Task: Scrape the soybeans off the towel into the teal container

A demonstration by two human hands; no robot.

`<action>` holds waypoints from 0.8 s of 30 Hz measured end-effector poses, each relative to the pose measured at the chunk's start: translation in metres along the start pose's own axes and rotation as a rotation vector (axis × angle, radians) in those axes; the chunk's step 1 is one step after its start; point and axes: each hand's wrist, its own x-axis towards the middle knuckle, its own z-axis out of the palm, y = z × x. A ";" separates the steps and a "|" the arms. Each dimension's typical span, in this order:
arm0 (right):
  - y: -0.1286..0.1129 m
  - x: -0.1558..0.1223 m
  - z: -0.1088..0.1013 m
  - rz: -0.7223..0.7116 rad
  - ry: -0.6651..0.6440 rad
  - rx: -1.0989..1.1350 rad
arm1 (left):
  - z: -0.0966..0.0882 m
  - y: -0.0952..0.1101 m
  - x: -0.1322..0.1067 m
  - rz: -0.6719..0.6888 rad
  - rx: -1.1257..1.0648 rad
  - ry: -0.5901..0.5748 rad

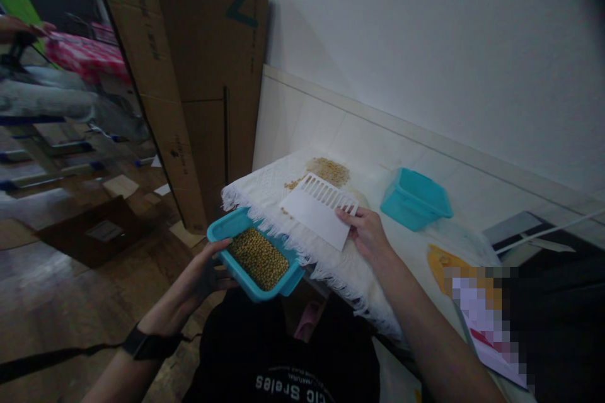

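Observation:
My left hand point(210, 271) grips the left end of a blue plastic container point(227, 228), tilted a little at the table's front edge, partly under the cloth's fringe. Soybeans point(259, 257) cover its bottom. In my right hand point(365, 230) is a white slotted scraper point(314, 211), pinched at its right side by thumb and fingers. The scraper lies low over the white fringed cloth point(265, 186), its slots facing the wall. Just beyond the slots is a pile of small pale grains or beans point(329, 170), with a few loose beans by the scraper's left edge.
A second blue container point(416, 201) stands farther right on the table, near the wall. A tall cardboard box point(208, 75) rises at the left. Orange and purple packets point(477, 315) lie at the right. Another person's leg point(51, 101) shows at far left.

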 end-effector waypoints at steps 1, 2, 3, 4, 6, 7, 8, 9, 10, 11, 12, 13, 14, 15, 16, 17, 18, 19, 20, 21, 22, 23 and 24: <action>0.001 0.000 0.001 0.006 -0.014 0.001 | 0.000 0.000 0.000 -0.001 0.004 0.000; 0.001 -0.001 0.001 0.012 -0.029 0.001 | -0.001 0.000 0.000 0.000 0.005 -0.003; 0.001 -0.001 0.001 0.018 -0.047 -0.002 | -0.001 0.000 0.000 0.001 0.006 -0.007; 0.002 -0.002 0.002 0.024 -0.068 -0.009 | -0.001 0.000 0.000 0.002 0.007 -0.007; 0.002 -0.005 0.002 0.036 -0.117 -0.032 | -0.001 0.000 -0.001 0.012 0.004 -0.008; 0.002 -0.006 0.002 0.046 -0.145 -0.047 | 0.000 0.000 -0.001 0.015 0.002 -0.008; 0.002 -0.008 0.002 0.058 -0.175 -0.064 | 0.000 0.000 -0.001 0.017 0.000 -0.008; 0.002 -0.009 0.002 0.070 -0.205 -0.081 | 0.000 0.001 -0.001 0.017 0.000 -0.009; 0.002 -0.010 0.002 0.080 -0.231 -0.097 | 0.000 0.001 -0.002 0.018 -0.001 -0.012; 0.002 -0.011 0.002 0.082 -0.248 -0.106 | 0.000 0.001 -0.002 0.017 -0.001 -0.013; 0.001 -0.011 0.002 0.075 -0.252 -0.104 | 0.000 0.001 -0.002 0.015 0.000 -0.011; 0.001 -0.011 0.003 0.055 -0.235 -0.087 | 0.000 0.001 -0.002 0.018 -0.002 -0.014; 0.001 -0.010 0.003 0.022 -0.197 -0.058 | 0.000 0.000 -0.002 0.023 -0.002 -0.019; 0.000 -0.009 0.003 -0.019 -0.142 -0.022 | -0.001 0.000 -0.001 0.028 -0.002 -0.024; -0.001 -0.007 0.003 -0.062 -0.078 0.011 | -0.001 -0.001 -0.001 0.034 -0.003 -0.028; -0.001 -0.006 0.004 -0.101 -0.012 0.034 | -0.002 -0.002 0.000 0.040 -0.004 -0.032; -0.001 -0.004 0.003 -0.133 0.049 0.043 | -0.003 -0.003 0.000 0.042 -0.005 -0.036; -0.002 -0.002 0.003 -0.154 0.098 0.041 | -0.004 -0.004 0.001 0.040 -0.005 -0.038; -0.001 -0.001 0.002 -0.165 0.132 0.030 | -0.004 -0.004 0.002 0.034 -0.007 -0.040; -0.001 0.001 0.002 -0.169 0.157 0.016 | -0.004 -0.004 0.002 0.030 -0.010 -0.040; -0.001 0.002 0.001 -0.170 0.172 0.003 | -0.004 -0.004 0.002 0.025 -0.012 -0.039; 0.000 0.003 0.000 -0.172 0.181 -0.008 | -0.003 -0.003 0.002 0.016 -0.014 -0.037; 0.001 0.003 -0.002 -0.174 0.188 -0.016 | -0.003 -0.003 0.001 0.007 -0.013 -0.033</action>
